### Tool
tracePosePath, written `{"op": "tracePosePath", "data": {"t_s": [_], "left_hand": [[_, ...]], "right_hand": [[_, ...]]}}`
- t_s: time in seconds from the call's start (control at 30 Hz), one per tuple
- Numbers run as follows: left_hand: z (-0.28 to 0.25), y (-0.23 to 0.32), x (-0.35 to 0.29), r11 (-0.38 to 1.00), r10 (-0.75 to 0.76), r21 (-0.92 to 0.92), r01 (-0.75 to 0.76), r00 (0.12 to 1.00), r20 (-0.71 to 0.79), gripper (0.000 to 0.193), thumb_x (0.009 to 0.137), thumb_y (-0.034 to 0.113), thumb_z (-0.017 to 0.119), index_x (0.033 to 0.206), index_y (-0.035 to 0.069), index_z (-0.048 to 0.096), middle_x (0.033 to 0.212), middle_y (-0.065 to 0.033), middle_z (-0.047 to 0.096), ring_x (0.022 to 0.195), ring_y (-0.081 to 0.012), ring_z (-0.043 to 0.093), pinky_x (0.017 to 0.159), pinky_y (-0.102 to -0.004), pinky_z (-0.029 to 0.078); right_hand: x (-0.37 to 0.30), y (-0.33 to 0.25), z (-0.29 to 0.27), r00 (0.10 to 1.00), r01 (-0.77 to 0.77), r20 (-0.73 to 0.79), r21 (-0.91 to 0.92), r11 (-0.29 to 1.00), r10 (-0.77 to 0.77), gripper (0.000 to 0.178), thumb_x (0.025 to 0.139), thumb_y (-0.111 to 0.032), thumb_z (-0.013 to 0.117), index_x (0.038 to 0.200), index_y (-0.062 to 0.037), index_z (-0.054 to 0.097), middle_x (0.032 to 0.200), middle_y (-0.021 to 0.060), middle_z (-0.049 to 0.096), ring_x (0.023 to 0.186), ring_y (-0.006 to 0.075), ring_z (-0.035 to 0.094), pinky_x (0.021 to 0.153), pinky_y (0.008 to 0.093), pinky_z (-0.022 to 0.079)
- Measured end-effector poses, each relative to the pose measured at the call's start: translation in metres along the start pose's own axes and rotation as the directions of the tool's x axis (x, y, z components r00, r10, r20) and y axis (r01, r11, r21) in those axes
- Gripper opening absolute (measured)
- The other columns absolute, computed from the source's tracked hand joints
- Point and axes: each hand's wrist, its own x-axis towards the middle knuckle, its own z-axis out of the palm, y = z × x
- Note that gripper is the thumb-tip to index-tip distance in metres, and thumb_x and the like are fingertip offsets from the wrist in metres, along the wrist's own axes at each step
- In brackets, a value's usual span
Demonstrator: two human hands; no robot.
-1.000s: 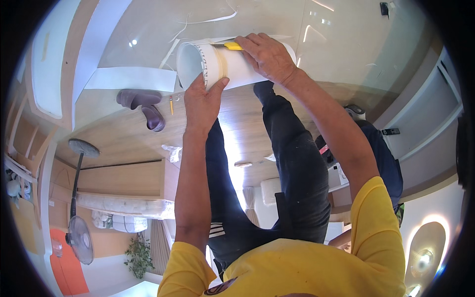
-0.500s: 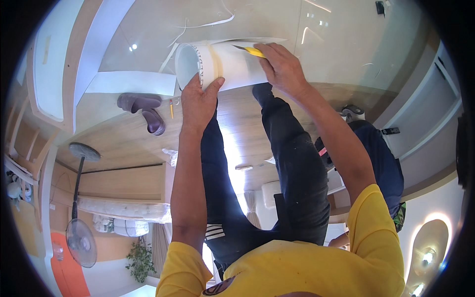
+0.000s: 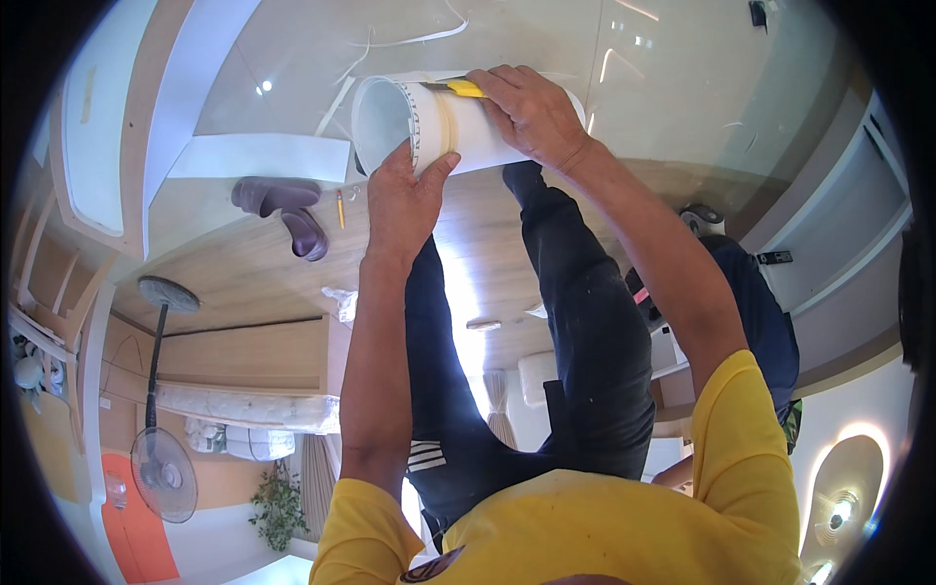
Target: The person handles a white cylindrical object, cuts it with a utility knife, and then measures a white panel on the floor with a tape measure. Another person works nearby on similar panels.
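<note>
A wide white roll (image 3: 478, 133) of sheet material lies across in front of me, its hollow end turned to the left. A tan band of tape runs around it near that end. My left hand (image 3: 405, 200) grips the rim there, fingers inside the hollow and thumb on the outer face. In my right hand (image 3: 534, 115) is a yellow utility knife (image 3: 462, 88), its dark blade pointing left along the top of the roll, close to the tape band. Whether the blade touches the sheet I cannot tell.
White offcut strips (image 3: 421, 40) lie on the glossy floor beyond the roll. A flat white sheet (image 3: 258, 157) extends to the left. Nearer are purple slippers (image 3: 276, 197) and an orange pencil-like stick (image 3: 340, 209). A standing fan (image 3: 164, 463) is at left; another person's dark-clothed leg (image 3: 751, 317) is at right.
My right hand has carried the knife leftward along the roll, from its middle to near the taped end. My left hand keeps its hold and has shifted slightly right with the roll.
</note>
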Motion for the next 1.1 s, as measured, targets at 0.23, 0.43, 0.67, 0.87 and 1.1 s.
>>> {"op": "tracePosePath", "data": {"t_s": [0.23, 0.43, 0.67, 0.87, 1.1], "left_hand": [[0.0, -0.001, -0.003, 0.998, 0.047, 0.028, -0.047, 0.999, 0.0, 0.036, 0.088, 0.023, 0.072, 0.114, -0.002, 0.066, 0.097, -0.0162, 0.073, 0.089, -0.0235, 0.07, 0.08, -0.0342, 0.052], [0.004, 0.003, -0.018, 0.998, -0.069, -0.015, 0.069, 0.997, -0.034, 0.027, 0.088, 0.018, 0.07, 0.107, -0.001, 0.066, 0.094, -0.0202, 0.071, 0.086, -0.0349, 0.068, 0.076, -0.0384, 0.052], [0.006, -0.007, -0.005, 0.95, -0.033, -0.31, 0.015, 0.998, -0.053, 0.031, 0.087, 0.017, 0.07, 0.113, 0.0, 0.066, 0.102, -0.0167, 0.072, 0.095, -0.03, 0.069, 0.086, -0.0373, 0.05], [-0.001, -0.012, 0.009, 0.996, 0.023, -0.088, -0.024, 1.0, -0.007, 0.033, 0.088, 0.019, 0.072, 0.112, -0.002, 0.066, 0.098, -0.015, 0.072, 0.089, -0.0229, 0.067, 0.082, -0.0337, 0.051], [-0.005, 0.003, 0.009, 0.999, -0.03, 0.043, 0.029, 0.999, 0.021, 0.034, 0.088, 0.02, 0.073, 0.112, -0.003, 0.066, 0.095, -0.0132, 0.073, 0.086, -0.0175, 0.066, 0.08, -0.0323, 0.051]], "right_hand": [[-0.008, -0.005, 0.003, 0.998, -0.061, 0.003, -0.053, 0.997, 0.061, 0.033, 0.08, -0.01, 0.066, 0.113, -0.0098, 0.061, 0.094, 0.0073, 0.065, 0.086, 0.0267, 0.064, 0.074, 0.0362, 0.054], [-0.059, 0.067, 0.001, 0.957, -0.284, -0.01, -0.215, 0.934, 0.289, 0.028, 0.082, -0.006, 0.064, 0.11, -0.0063, 0.064, 0.095, 0.0117, 0.066, 0.087, 0.0307, 0.065, 0.076, 0.0397, 0.053], [-0.059, 0.031, -0.043, 0.971, -0.23, -0.051, 0.058, 0.972, 0.233, 0.027, 0.087, -0.007, 0.062, 0.114, -0.0067, 0.065, 0.095, 0.0116, 0.066, 0.086, 0.0292, 0.064, 0.075, 0.0376, 0.054], [-0.015, -0.011, -0.002, 0.991, -0.115, -0.049, 0.143, 0.983, 0.123, 0.029, 0.085, -0.009, 0.063, 0.114, -0.0087, 0.064, 0.099, 0.0086, 0.066, 0.088, 0.0289, 0.064, 0.074, 0.0375, 0.054], [-0.004, -0.009, 0.006, 0.994, -0.094, -0.045, 0.029, 0.995, 0.096, 0.03, 0.083, -0.01, 0.064, 0.113, -0.0098, 0.065, 0.094, 0.0064, 0.065, 0.087, 0.0271, 0.063, 0.075, 0.0373, 0.055]]}}
